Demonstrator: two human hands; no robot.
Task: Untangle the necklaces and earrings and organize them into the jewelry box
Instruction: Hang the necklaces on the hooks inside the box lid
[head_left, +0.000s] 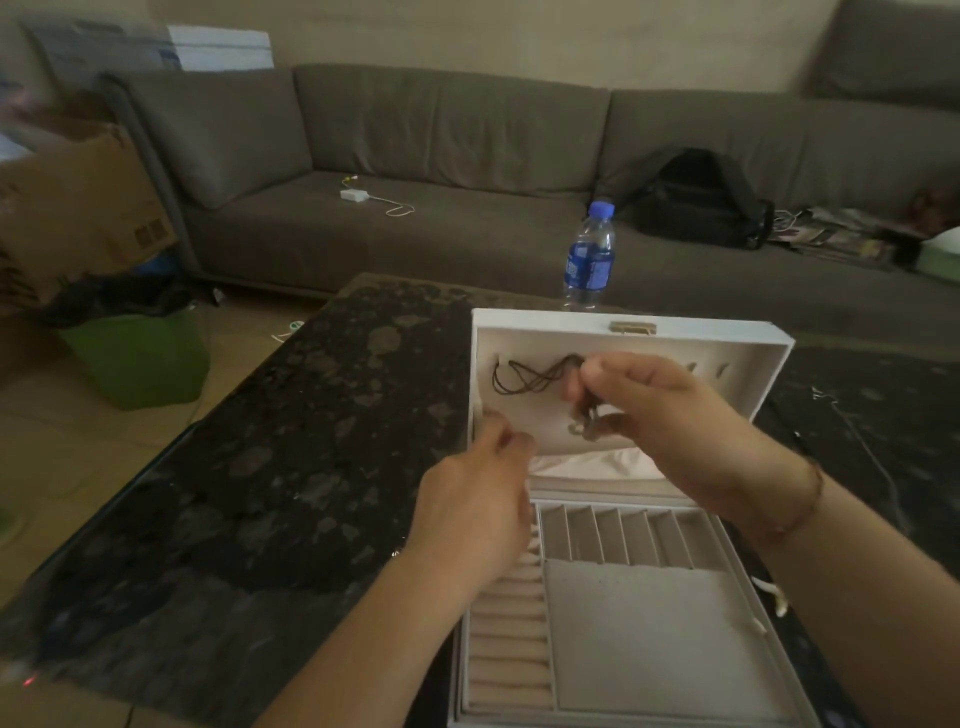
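We are pinching the dark cord necklace (524, 376) in our right hand (670, 426) against the jewelry box (779, 358) lid, our left hand (478, 499) loosely curled, apparently empty, risking retangling its slack loops.

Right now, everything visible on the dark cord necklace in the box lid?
The thin dark brown cord necklace lies in loose crossing loops against the pale lining inside the raised lid of the white jewelry box. Its left end sits near a hook at the lid's upper left. The right hand pinches its bunched right end, where small metallic pieces, blurred, hang below the fingers. The left hand hovers nearby, contact unclear.
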